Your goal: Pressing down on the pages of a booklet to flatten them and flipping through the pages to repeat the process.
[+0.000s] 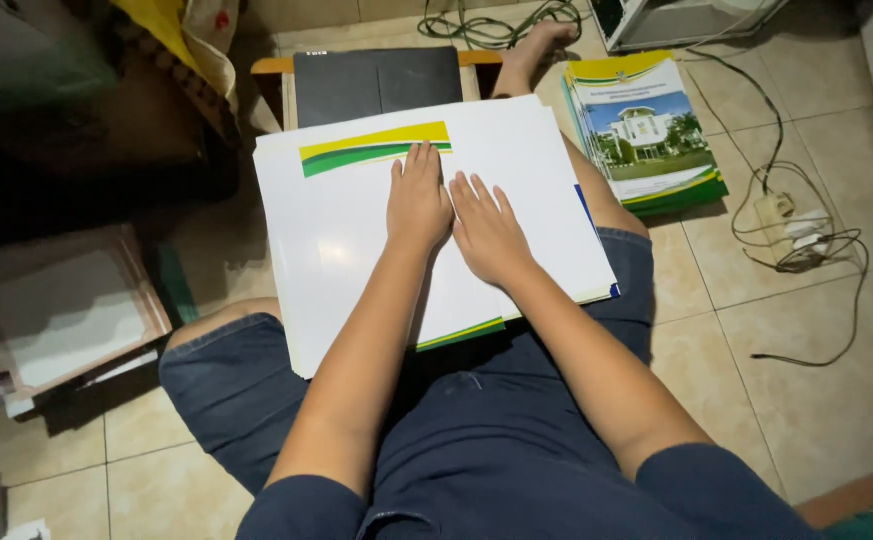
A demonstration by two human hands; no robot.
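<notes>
A person sits on the tiled floor (816,400) with a stack of big white sheets (356,250) lying across the lap. The top sheet has a yellow and green stripe (374,147) near its far edge. The left hand (416,200) lies flat on the sheets, fingers straight, its grip released and holding nothing. The right hand (486,232) lies flat just beside it, also with a released grip. The two hands touch at the thumbs. A pile of printed booklets (646,130) sits on the floor to the right. A tangle of cables (796,230) lies near it.
</notes>
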